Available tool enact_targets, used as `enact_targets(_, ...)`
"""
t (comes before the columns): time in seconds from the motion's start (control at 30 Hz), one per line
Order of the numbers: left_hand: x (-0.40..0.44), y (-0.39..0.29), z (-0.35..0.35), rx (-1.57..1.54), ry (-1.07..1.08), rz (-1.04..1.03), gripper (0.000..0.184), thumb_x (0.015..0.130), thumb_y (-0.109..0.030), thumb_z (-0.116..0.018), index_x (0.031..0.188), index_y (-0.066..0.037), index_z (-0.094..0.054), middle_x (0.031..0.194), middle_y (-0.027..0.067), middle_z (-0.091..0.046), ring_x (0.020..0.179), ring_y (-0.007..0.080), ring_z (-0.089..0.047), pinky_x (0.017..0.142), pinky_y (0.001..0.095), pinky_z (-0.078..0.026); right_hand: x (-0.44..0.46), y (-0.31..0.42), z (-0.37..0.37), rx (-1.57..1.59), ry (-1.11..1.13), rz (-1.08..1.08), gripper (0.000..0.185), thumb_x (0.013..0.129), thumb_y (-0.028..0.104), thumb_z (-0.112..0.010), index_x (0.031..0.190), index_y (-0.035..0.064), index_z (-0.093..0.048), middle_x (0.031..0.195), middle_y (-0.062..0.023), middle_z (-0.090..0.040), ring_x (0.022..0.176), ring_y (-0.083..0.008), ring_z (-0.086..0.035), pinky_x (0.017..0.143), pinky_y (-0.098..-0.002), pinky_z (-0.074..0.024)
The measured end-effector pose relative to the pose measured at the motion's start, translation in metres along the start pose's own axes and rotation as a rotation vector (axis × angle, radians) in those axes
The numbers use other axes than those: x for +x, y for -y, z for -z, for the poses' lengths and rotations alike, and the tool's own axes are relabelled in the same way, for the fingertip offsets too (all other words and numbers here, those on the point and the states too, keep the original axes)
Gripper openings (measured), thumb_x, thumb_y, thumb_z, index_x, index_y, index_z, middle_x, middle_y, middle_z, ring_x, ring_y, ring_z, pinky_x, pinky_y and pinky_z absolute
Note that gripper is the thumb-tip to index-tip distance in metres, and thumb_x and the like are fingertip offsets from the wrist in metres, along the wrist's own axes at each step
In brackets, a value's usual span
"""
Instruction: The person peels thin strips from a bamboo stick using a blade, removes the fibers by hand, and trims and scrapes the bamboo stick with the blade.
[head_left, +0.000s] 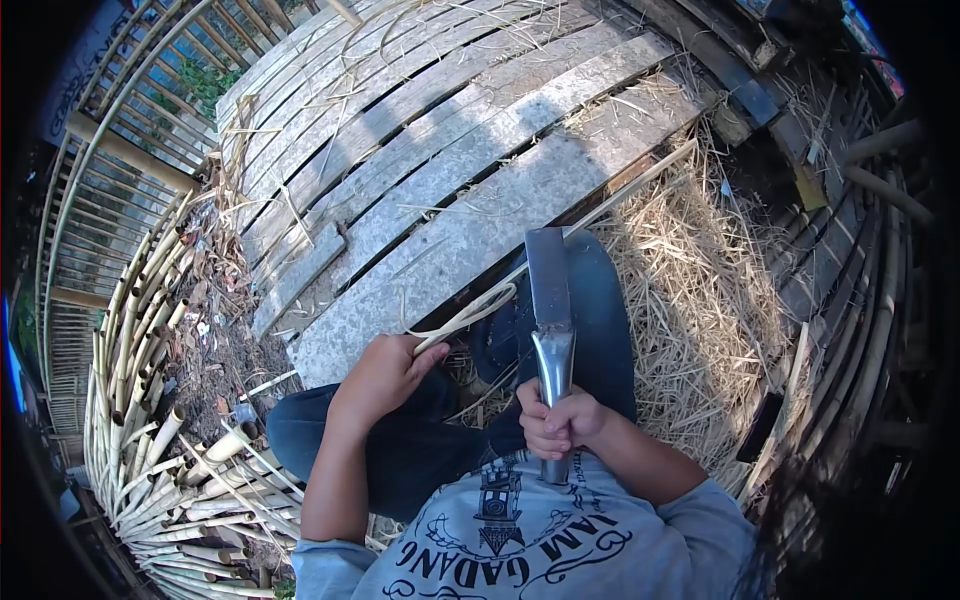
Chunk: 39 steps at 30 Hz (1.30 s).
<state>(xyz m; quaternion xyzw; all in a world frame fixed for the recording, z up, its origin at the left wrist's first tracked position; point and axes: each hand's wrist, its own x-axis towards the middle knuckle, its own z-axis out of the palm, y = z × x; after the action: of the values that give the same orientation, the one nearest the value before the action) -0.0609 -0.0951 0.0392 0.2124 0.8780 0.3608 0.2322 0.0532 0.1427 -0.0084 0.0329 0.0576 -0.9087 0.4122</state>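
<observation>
- Nearest the camera: the person's printed shirt [520, 545].
- The right hand [560, 425] has its fingers clamped around a broad blade's [549, 280] metal handle [554, 360]; its long axis points away from the body.
- The left hand's [385, 375] fingers pinch a looped strip [470, 312], which reaches toward the blade beside the surface's [470, 230] near edge.

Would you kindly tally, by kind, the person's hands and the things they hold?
Hands: 2 (left hand, right hand)
Blade tool: 1, in the right
Strip bundle: 1, in the left; its separate strands are unclear
Total: 4
</observation>
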Motion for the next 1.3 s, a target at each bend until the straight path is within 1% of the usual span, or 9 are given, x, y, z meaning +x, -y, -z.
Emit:
enact_targets(0.13,0.005,-0.003,-0.007,0.062,0.112,0.098,0.036,0.093,-0.032,-0.058,0.084,0.003,-0.065,0.064,0.0229,-0.057,0.059,0.0392,-0.055,0.058,0.043,-0.044,-0.008,0.014,-0.012,-0.055,-0.323,0.157,0.016,0.071,-0.003,-0.05,0.074,0.0088,-0.04,0.051,-0.0034,-0.04,0.039,-0.0153,-0.043,0.042,-0.0323,-0.0392)
enact_targets(0.27,0.011,-0.009,-0.015,0.081,0.163,0.05,0.035,0.093,-0.032,-0.057,0.085,0.001,-0.067,0.066,0.0237,-0.059,0.064,0.0433,-0.057,0.061,0.046,-0.045,0.005,-0.009,-0.007,-0.233,-0.375,-0.099,0.016,0.071,-0.002,-0.05,0.074,0.0094,-0.039,0.051,-0.0029,-0.039,0.038,-0.0142,-0.042,0.041,-0.0311,-0.0376)
enact_targets(0.6,0.011,-0.001,-0.014,0.031,0.139,-0.039,0.036,0.094,-0.032,-0.056,0.086,0.002,-0.065,0.067,0.0231,-0.058,0.062,0.041,-0.056,0.06,0.0444,-0.045,0.011,-0.01,0.034,0.098,0.127,-0.168,0.019,0.073,0.002,-0.056,0.073,0.0092,-0.038,0.051,-0.0021,-0.04,0.039,-0.0127,-0.042,0.041,-0.03,-0.0384)
enact_targets(0.7,0.013,0.001,-0.02,0.012,0.137,-0.033,0.032,0.094,-0.028,-0.057,0.087,0.002,-0.065,0.067,0.0221,-0.059,0.06,0.0389,-0.055,0.059,0.0422,-0.045,0.015,-0.013,0.03,0.316,0.476,-0.16,0.019,0.073,0.002,-0.056,0.072,0.0089,-0.038,0.051,-0.002,-0.04,0.039,-0.0122,-0.042,0.041,-0.0293,-0.0383)
enact_targets(0.77,0.011,0.0,-0.027,-0.1,-0.019,-0.119,0.029,0.094,-0.025,-0.058,0.088,0.002,-0.066,0.069,0.0222,-0.059,0.06,0.0375,-0.055,0.058,0.0405,-0.045,0.012,-0.014,0.024,0.219,0.224,-0.048,0.018,0.073,0.001,-0.055,0.071,0.0088,-0.038,0.051,-0.002,-0.041,0.038,-0.0121,-0.042,0.04,-0.0292,-0.0374)
enact_targets(0.8,0.01,0.001,-0.024,-0.097,-0.016,-0.114,0.029,0.094,-0.025,-0.058,0.088,0.002,-0.066,0.069,0.0222,-0.059,0.06,0.0375,-0.055,0.058,0.0405,-0.045,0.01,-0.01,0.017,0.225,0.226,-0.048,0.018,0.073,0.001,-0.055,0.071,0.0088,-0.038,0.051,-0.002,-0.041,0.038,-0.0121,-0.042,0.04,-0.0292,-0.0374)
enact_targets(0.87,0.009,-0.001,-0.018,-0.009,0.141,0.004,0.029,0.094,-0.026,-0.057,0.089,0.002,-0.066,0.07,0.0222,-0.06,0.062,0.0377,-0.056,0.06,0.0402,-0.045,0.001,-0.001,0.006,-0.001,-0.205,0.077,0.017,0.073,-0.001,-0.052,0.071,0.0089,-0.038,0.051,-0.0019,-0.041,0.038,-0.0122,-0.041,0.04,-0.0294,-0.0371)
enact_targets(1.0,0.013,-0.007,-0.028,-0.024,0.116,-0.064,0.03,0.095,-0.027,-0.056,0.091,0.002,-0.066,0.069,0.0219,-0.059,0.063,0.0378,-0.056,0.061,0.0401,-0.045,0.0,-0.01,0.004,-0.062,-0.263,-0.127,0.017,0.073,-0.001,-0.051,0.072,0.0094,-0.039,0.051,-0.0009,-0.039,0.038,-0.0119,-0.04,0.041,-0.0303,-0.0378)
enact_targets(1.3,0.014,-0.005,-0.026,-0.009,0.149,-0.025,0.03,0.092,-0.028,-0.059,0.09,0.002,-0.064,0.071,0.0215,-0.06,0.066,0.0402,-0.058,0.062,0.0434,-0.045,0.01,-0.016,0.033,0.221,0.281,-0.149,0.019,0.074,0.001,-0.057,0.073,0.0084,-0.039,0.051,-0.0021,-0.04,0.038,-0.0127,-0.041,0.041,-0.03,-0.0385)
